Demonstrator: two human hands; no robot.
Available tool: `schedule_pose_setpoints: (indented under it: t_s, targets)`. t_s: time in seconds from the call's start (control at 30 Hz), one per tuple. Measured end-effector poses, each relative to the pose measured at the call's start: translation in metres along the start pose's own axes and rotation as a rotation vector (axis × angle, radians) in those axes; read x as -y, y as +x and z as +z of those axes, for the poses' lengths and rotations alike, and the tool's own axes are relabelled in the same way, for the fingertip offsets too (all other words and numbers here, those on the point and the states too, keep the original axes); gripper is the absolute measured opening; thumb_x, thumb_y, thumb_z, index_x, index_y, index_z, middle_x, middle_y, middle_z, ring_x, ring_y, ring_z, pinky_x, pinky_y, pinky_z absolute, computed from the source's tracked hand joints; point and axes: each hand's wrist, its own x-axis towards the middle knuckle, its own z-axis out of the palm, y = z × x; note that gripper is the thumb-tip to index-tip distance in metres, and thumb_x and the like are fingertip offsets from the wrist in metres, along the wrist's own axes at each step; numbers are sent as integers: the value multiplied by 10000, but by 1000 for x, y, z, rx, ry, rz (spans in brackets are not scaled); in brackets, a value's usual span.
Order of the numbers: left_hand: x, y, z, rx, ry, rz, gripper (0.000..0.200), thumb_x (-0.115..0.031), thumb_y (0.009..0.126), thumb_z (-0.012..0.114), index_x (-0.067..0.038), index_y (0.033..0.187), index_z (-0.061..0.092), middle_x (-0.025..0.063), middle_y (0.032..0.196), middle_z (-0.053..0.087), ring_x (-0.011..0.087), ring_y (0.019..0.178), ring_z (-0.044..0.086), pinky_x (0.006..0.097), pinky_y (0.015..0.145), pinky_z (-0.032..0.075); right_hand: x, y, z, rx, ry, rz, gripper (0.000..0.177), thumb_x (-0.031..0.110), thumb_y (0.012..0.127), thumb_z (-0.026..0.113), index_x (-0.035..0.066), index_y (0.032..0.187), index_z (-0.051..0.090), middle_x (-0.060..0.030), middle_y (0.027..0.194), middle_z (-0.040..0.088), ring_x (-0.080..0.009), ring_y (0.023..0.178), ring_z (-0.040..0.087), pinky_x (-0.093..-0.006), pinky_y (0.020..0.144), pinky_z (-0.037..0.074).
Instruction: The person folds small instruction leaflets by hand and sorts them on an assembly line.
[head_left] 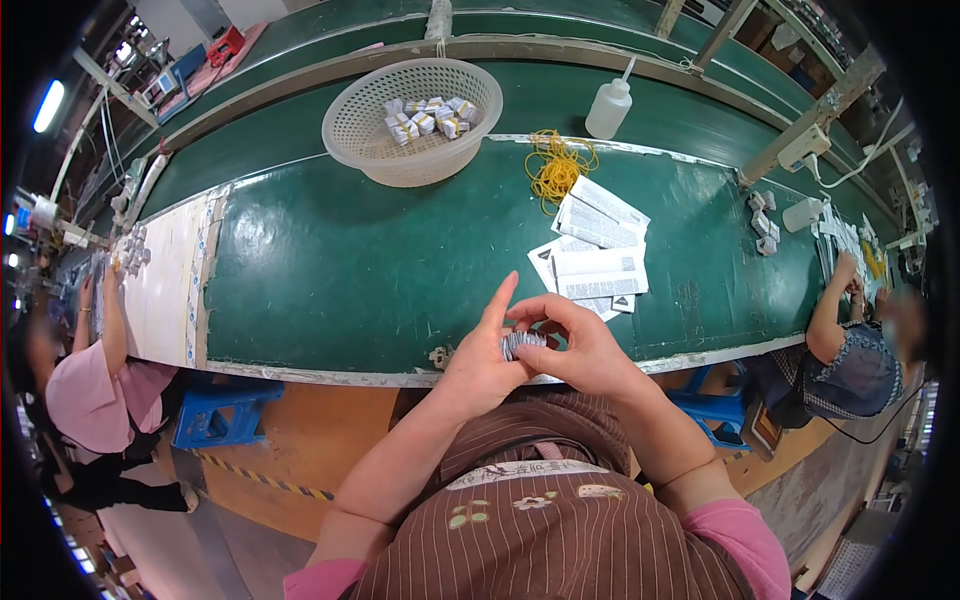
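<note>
A small stack of folded papers (522, 344) sits between my two hands, just over the table's front edge. My left hand (487, 358) is closed on one side of the stack, with its index finger pointing up. Curled round the other side, my right hand (578, 345) presses it with thumb and fingers. Beyond my hands, printed sheets (600, 272) lie fanned on the green table (350, 260). A tangle of yellow rubber bands (558, 170) is behind the sheets. Bundles of folded paper tied with yellow bands (425, 121) rest in a cream plastic basket (405, 166).
A white squeeze bottle (609, 108) stands behind the sheets. More bundles (765, 230) and another bottle (802, 214) are at the right. One person (100, 385) works at the left, another (860, 365) at the right. Blue stools (222, 408) stand below the table.
</note>
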Motion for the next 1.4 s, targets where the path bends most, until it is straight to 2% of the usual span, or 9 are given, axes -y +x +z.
schedule_pose_setpoints:
  t_s: [0.23,0.43,0.53,0.73,0.83,0.97,1.13,1.27,1.4]
  targets:
    - [-2,-3,-1,-28,236,106,1014,53,775,693,-92,1546,51,190,1193,586,205,1080,601,321,919,484,9,-1,4,-15,-126,-49,380,164,807,694,8,1145,618,-92,1014,622,-165,855,587,-298,754,486]
    - [5,1,-4,81,-191,-9,1044,32,728,749,-93,1548,114,184,1331,479,247,1227,494,332,996,426,-9,4,6,-59,-94,-73,347,160,815,683,-9,1112,623,-117,1018,630,-194,875,607,-316,773,494]
    - [6,2,-4,57,-109,-40,1041,37,735,747,-107,1550,116,190,1353,453,252,1245,479,334,1004,420,-8,3,7,-37,-134,-8,304,83,811,686,-11,1093,621,-79,1013,649,-154,960,605,-302,846,489]
    - [-3,0,-4,59,-194,-72,1003,85,763,699,-145,1552,124,171,1346,460,253,1217,507,331,983,453,-10,4,2,6,-69,-48,399,141,805,694,13,1170,597,-114,1096,611,-198,951,589,-325,819,480]
    - [11,6,-17,85,-635,-173,969,130,783,654,-155,1548,132,156,1327,464,250,1181,534,352,961,494,2,0,-3,77,-99,-207,516,119,780,733,32,1253,548,-121,1171,586,-233,1019,579,-346,844,476]
    - [22,10,-16,94,-761,-195,966,151,823,606,-168,1549,55,160,1274,489,234,1060,598,372,887,548,-11,2,12,17,-324,-428,587,76,743,764,68,1282,531,-147,1179,585,-339,1047,565,-388,861,473]
    - [27,10,-17,134,-798,-252,1000,168,776,635,-152,1549,88,145,1312,460,237,1168,542,383,947,513,-23,1,16,11,-348,-431,542,53,744,735,66,1254,549,-127,1087,619,-340,1027,567,-400,848,474]
    - [28,13,-17,127,-771,-246,1028,171,764,630,-155,1551,55,143,1292,467,228,1111,559,372,911,527,-28,4,14,32,-377,-452,553,49,753,723,71,1274,539,-135,1089,612,-321,1013,575,-388,842,478]
    - [33,14,-17,186,-635,-260,1052,142,745,643,-144,1551,30,133,1235,484,216,1024,586,349,819,560,-15,-1,-5,225,-165,-164,574,114,791,715,41,1320,504,-145,1210,588,-261,1117,562,-366,931,460]
